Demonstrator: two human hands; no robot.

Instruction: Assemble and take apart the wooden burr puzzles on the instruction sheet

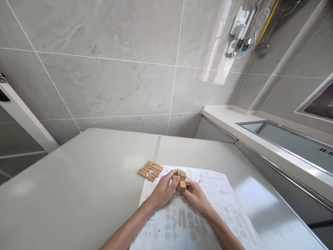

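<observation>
A small puzzle of interlocked light wooden blocks [182, 175] is held between both hands above a printed sheet [215, 187]. My left hand [163, 190] grips its left side, with the thumb on the front. On the right and lower side, my right hand [197, 198] has its fingers closed round the blocks, partly hidden behind them. Flat brown wooden pieces with cut-outs [151, 170] lie side by side at the sheet's upper left corner, left of my left hand.
The white table [78, 187] has a seam running to its far edge. Beyond it stands a grey tiled wall [109, 86]. At the right is a white counter [223, 116] with a sink. Cables and a socket [237, 26] hang at the upper right.
</observation>
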